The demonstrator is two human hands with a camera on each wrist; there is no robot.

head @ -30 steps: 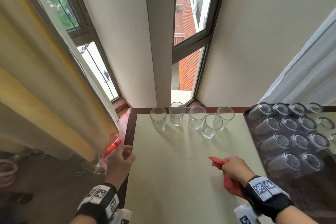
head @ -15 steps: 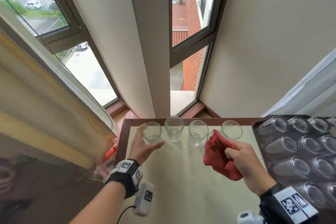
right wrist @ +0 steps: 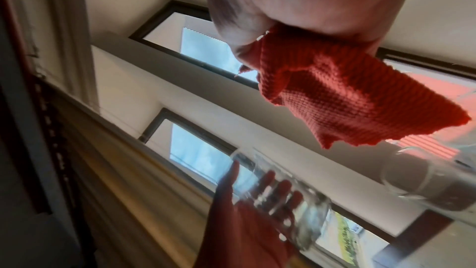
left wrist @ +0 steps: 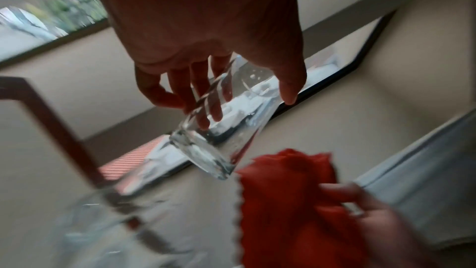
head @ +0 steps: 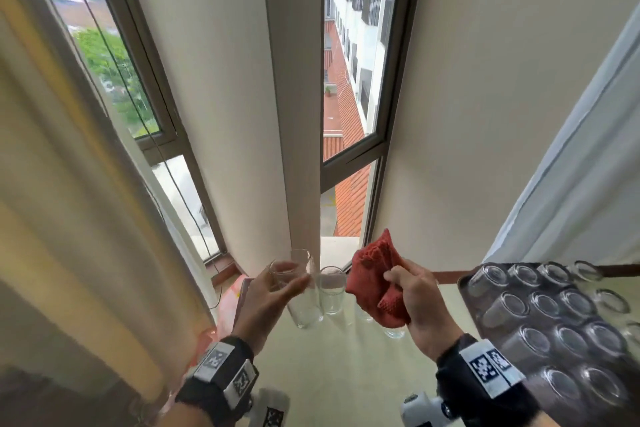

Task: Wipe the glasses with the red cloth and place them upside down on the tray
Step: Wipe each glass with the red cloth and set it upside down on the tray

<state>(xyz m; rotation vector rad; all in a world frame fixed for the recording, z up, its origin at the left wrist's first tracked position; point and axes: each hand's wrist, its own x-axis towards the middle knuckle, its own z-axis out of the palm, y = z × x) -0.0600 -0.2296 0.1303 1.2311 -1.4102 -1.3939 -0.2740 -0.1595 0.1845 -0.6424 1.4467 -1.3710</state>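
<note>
Head view shows the surface (head: 346,374) with a tray (head: 465,291) of upturned glasses on its right side. Upright glasses (head: 331,291) stand in a row at the far edge. Above them, the left hand (head: 266,305) holds a raised glass (head: 298,291), its grip wrapped round the wall. Just beside it, the right hand (head: 419,305) clenches the bunched red cloth (head: 372,274), not touching the glass.

The red cloth (head: 375,284) hides two standing glasses; the tray (head: 464,282) runs off-frame.
</note>
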